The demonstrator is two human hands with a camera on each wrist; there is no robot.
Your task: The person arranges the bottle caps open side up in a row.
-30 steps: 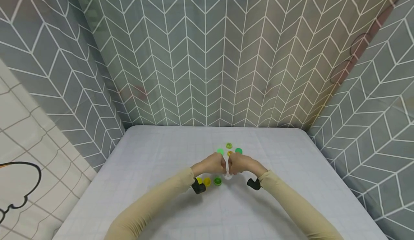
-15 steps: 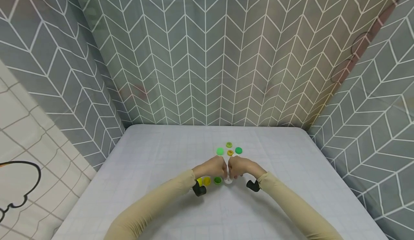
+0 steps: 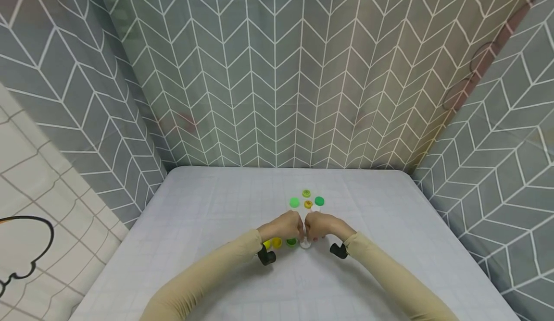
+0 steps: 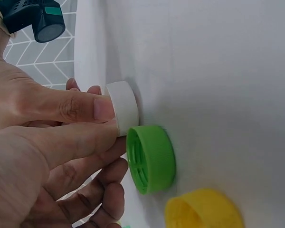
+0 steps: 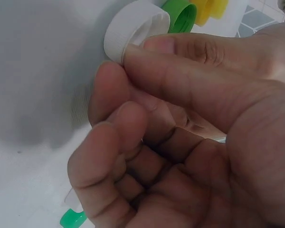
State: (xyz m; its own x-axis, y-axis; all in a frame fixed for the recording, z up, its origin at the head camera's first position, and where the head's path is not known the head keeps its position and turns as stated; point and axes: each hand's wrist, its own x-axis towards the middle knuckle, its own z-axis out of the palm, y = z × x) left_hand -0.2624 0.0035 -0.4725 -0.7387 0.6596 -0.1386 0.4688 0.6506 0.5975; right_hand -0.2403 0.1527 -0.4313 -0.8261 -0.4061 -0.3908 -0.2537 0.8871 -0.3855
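Observation:
A white cap point(image 3: 305, 244) stands on the table with its open side up, between and just below both hands in the head view. My left hand point(image 3: 285, 225) has its thumb at the rim of the white cap point(image 4: 124, 108), index finger close by. From the other side, my right hand point(image 3: 320, 225) holds its thumb against the rim of the white cap point(image 5: 128, 31), with the index fingertip beside its outer wall. The other fingers of both hands are curled. A green cap point(image 4: 154, 159) sits right beside the white one.
Yellow caps point(image 3: 276, 242) lie left of the green one. Farther back on the table point(image 3: 225, 196) are a light green cap point(image 3: 294, 202), a dark green cap point(image 3: 319, 201), a yellow-orange cap point(image 3: 308, 204), a yellow-green cap point(image 3: 306, 193) and a white piece point(image 3: 315, 208).
Both hands have come slightly nearer the body, along with the white cap between them. The caps behind the hands show more fully, and a white piece among them is now visible.

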